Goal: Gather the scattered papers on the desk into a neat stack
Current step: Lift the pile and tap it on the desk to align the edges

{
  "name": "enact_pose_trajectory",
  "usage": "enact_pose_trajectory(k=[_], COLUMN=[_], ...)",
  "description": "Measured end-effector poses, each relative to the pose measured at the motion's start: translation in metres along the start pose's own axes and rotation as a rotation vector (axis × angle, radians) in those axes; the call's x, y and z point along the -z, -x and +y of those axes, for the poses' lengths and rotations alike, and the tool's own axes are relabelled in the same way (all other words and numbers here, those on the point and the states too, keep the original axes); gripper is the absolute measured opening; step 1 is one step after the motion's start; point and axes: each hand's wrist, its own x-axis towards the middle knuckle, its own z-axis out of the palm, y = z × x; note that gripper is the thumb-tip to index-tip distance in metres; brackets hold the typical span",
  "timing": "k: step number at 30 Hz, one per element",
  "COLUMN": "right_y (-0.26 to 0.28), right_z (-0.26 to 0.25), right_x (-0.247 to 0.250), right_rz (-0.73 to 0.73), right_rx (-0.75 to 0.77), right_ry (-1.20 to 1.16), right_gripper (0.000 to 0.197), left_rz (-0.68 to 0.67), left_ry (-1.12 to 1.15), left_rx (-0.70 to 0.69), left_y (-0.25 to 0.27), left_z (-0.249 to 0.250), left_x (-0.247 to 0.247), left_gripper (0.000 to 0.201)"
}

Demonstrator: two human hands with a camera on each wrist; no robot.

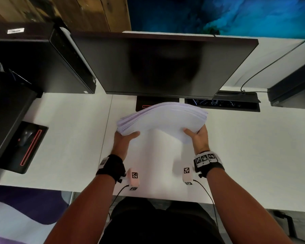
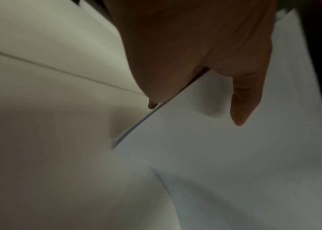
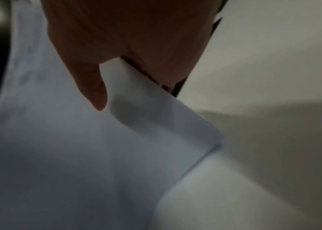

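A thick stack of white papers [image 1: 163, 118] is held up on edge over the white desk [image 1: 69, 138], bowed at the top, its lower edge near the desk. My left hand [image 1: 126, 138] grips the stack's left side, thumb on the near face. My right hand [image 1: 196, 136] grips the right side the same way. In the left wrist view the thumb [image 2: 242, 101] presses the front sheet [image 2: 234, 155], with the other fingers hidden behind it. The right wrist view shows the thumb [image 3: 95, 90] on the curved sheet [image 3: 77, 147], the sheet's corner bending outward.
A dark monitor [image 1: 162, 66] stands right behind the stack, its base [image 1: 144, 104] under the papers' far edge. A black computer tower [image 1: 42, 59] and a second monitor's stand [image 1: 23, 147] sit at the left. A cable tray [image 1: 224, 103] lies at the back right.
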Motion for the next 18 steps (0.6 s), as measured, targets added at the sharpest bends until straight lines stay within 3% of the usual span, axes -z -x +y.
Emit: enact_pose_trajectory(k=[5, 10, 11, 14, 16, 18], right_y=[-0.003, -0.003, -0.005, -0.007, -0.005, -0.004], right_z=[-0.025, -0.020, -0.022, -0.030, -0.034, -0.034], right_x=[0.005, 0.004, 0.005, 0.013, 0.017, 0.020], right_rz=[-0.033, -0.083, -0.086, -0.077, -0.097, -0.127], right_rx=[0.119, 0.032, 0.013, 0.039, 0.079, 0.067], right_ry=[0.011, 0.027, 0.081, 0.525, 0.752, 0.798], right_gripper=[0.036, 0.042, 0.042, 0.046, 0.041, 0.039], left_rz=[-0.009, -0.037, -0.033, -0.015, 0.010, 0.041], left_ry=[-0.018, -0.018, -0.030, -0.139, -0.364, -0.545], left_rx=[-0.060, -0.005, 0.009, 0.077, 0.128, 0.137], left_y=[-0.013, -0.013, -0.013, -0.013, -0.015, -0.017], left_z=[0.014, 0.010, 0.010, 0.015, 0.017, 0.021], left_x=[0.021, 0.019, 0.019, 0.020, 0.022, 0.024], left_gripper=[0.041, 0.042, 0.038, 0.025, 0.035, 0.044])
